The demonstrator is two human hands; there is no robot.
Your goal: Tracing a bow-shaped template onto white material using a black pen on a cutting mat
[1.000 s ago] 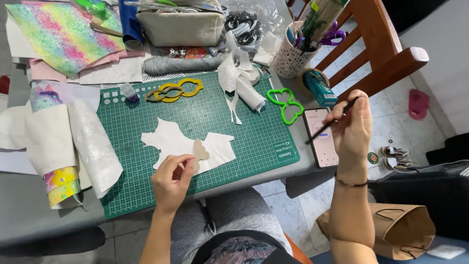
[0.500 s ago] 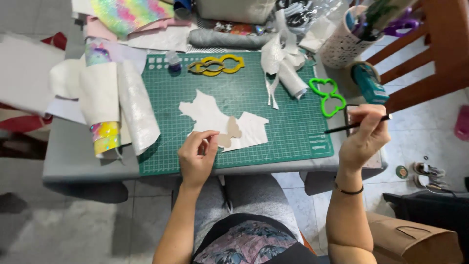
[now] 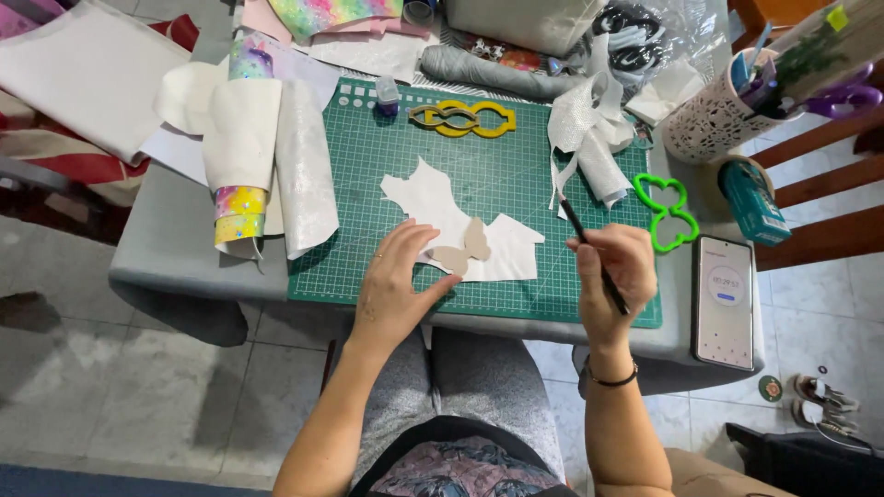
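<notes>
Grey counter (image 3: 175, 248) carries a green cutting mat (image 3: 368, 184) over a tiled floor. At mat centre lies a white sheet (image 3: 442, 198), with a tan butterfly cutout (image 3: 463, 250) resting on it. Left hand (image 3: 396, 290) is spread flat, grip released, fingertips pressing the sheet and touching the cutout's edge. Right hand (image 3: 615, 276) has its grip clenched around a dark pencil (image 3: 589, 253), tip raised toward the mat's far side, just right of the sheet. Yellow template (image 3: 462, 119) sits at the mat's far edge; green butterfly template (image 3: 667, 212) lies off the right edge. Phone (image 3: 724, 302) rests near the right hand. Rolled white material (image 3: 241, 138) lies left.
</notes>
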